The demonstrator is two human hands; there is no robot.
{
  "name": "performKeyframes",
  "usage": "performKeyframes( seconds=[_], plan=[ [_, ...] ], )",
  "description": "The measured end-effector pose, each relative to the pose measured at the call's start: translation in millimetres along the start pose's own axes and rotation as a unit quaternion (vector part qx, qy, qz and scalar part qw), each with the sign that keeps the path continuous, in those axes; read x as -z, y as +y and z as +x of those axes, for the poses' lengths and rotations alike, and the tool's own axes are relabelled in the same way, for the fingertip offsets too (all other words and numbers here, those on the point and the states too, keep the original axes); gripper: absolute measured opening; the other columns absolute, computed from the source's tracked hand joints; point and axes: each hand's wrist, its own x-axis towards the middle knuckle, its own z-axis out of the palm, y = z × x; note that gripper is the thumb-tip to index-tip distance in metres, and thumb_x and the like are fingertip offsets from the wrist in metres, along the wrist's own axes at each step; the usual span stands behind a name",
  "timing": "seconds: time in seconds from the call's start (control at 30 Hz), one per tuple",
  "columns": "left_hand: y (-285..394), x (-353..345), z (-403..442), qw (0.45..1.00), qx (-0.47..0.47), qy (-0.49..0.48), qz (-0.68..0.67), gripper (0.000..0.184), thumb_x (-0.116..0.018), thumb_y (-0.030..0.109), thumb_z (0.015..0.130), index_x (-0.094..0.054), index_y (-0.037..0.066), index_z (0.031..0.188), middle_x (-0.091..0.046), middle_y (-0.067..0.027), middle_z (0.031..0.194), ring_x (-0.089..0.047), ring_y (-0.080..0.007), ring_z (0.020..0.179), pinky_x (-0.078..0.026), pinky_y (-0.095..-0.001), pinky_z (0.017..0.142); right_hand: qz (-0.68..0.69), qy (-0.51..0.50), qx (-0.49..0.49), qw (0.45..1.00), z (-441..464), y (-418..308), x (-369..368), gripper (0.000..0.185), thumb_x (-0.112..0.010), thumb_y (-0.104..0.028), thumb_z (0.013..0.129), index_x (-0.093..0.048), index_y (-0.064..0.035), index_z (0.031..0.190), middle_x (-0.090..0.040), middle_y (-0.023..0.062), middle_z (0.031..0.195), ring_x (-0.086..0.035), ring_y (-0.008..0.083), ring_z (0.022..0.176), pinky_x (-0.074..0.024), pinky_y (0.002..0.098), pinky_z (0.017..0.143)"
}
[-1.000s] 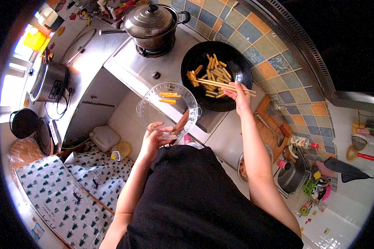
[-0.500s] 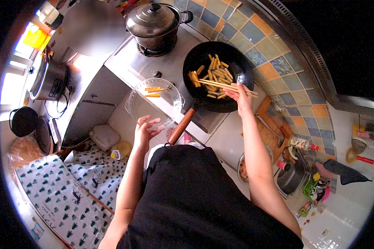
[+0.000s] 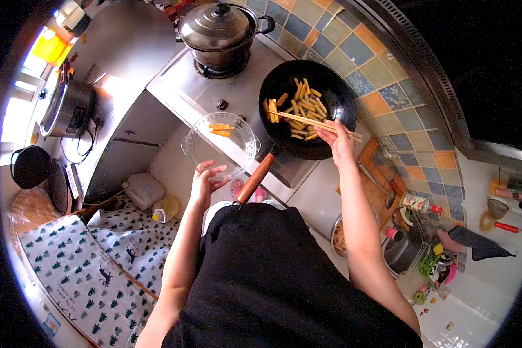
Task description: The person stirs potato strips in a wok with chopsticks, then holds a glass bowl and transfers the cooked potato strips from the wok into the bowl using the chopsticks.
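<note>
My right hand (image 3: pixel 339 142) is closed around a pair of wooden chopsticks (image 3: pixel 303 120). Their tips meet several golden fried strips (image 3: pixel 272 110) at the left side of a black wok (image 3: pixel 341 107). More strips (image 3: pixel 307 108) lie in the middle of the wok. At the near rim of a clear, handled bowl (image 3: pixel 254 139), my left hand (image 3: pixel 206 181) grips the edge with its fingers partly curled. A few fried strips (image 3: pixel 220 129) sit inside the bowl, which is held left of the wok, partly over the stove's front edge. The wok's wooden handle (image 3: pixel 255 180) points toward my body.
A lidded steel pot (image 3: pixel 217 35) stands on the far burner of the stove (image 3: pixel 177 81). Right of the wok are a wooden board (image 3: pixel 368 159) with a ladle and a bowl of food (image 3: pixel 337 235). An electric cooker (image 3: pixel 69 110) stands at left. A tiled wall (image 3: pixel 383 75) borders the wok.
The view has shifted slightly, so the stove, wok and bowl appear a little to the right. Both hands keep their grips, and the chopstick tips stay at the wok's left side.
</note>
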Motion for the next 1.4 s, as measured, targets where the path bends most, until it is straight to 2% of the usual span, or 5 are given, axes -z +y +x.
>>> performKeyframes(
  seconds=[0.37, 0.57, 0.77, 1.07, 1.4],
  plan=[
    [2, 3, 15, 1.0, 0.006, -0.014, 0.019, 0.034, -0.039, 0.012, 0.085, -0.04, 0.01, 0.119, -0.061, -0.0149, 0.113, -0.061, -0.0249, 0.09, -0.05, -0.0353, 0.077, 0.118, -0.002, -0.145, 0.982, 22, 14, 49, 0.035, -0.058, -0.027, 0.089, -0.057, 0.0066, 0.099, -0.063, 0.0215, 0.102, -0.062, 0.0311, 0.097, -0.0557, 0.0343, 0.082],
    [-1, 0, 41, 0.999, 0.007, -0.045, -0.005, 0.04, -0.04, 0.007, 0.08, -0.038, 0.008, 0.12, -0.062, -0.0133, 0.109, -0.062, -0.0238, 0.091, -0.053, -0.0324, 0.078, 0.146, 0.009, -0.168, 0.975, 21, 11, 48, 0.031, -0.058, -0.024, 0.089, -0.059, 0.0064, 0.096, -0.064, 0.0207, 0.099, -0.063, 0.0303, 0.095, -0.0567, 0.0329, 0.079],
    [-1, -1, 46, 0.998, 0.005, -0.062, 0.004, 0.04, -0.037, 0.006, 0.08, -0.04, 0.007, 0.12, -0.062, -0.0125, 0.108, -0.061, -0.0227, 0.096, -0.053, -0.033, 0.079, 0.16, -0.068, -0.171, 0.97, 4, -10, 13, 0.031, -0.056, -0.025, 0.091, -0.061, 0.0051, 0.096, -0.064, 0.02, 0.098, -0.065, 0.0294, 0.091, -0.058, 0.0315, 0.075],
    [-7, 8, 32, 0.998, -0.004, -0.065, -0.023, 0.038, -0.035, 0.006, 0.084, -0.04, 0.009, 0.121, -0.06, -0.017, 0.112, -0.064, -0.0282, 0.088, -0.054, -0.034, 0.076, -0.029, -0.159, -0.08, 0.984, -29, -2, -80, 0.033, -0.047, -0.026, 0.095, -0.055, 0.004, 0.103, -0.064, 0.021, 0.095, -0.067, 0.0286, 0.085, -0.0571, 0.0314, 0.075],
    [-3, 12, 6, 0.995, -0.015, -0.062, -0.07, 0.038, -0.038, 0.005, 0.08, -0.041, 0.01, 0.118, -0.06, -0.0177, 0.113, -0.065, -0.0285, 0.088, -0.054, -0.0335, 0.075, -0.131, -0.204, 0.022, 0.97, -64, -27, -93, 0.031, -0.044, -0.026, 0.097, -0.054, 0.0026, 0.104, -0.063, 0.0178, 0.095, -0.067, 0.0256, 0.084, -0.0553, 0.03, 0.075]
  ],
)
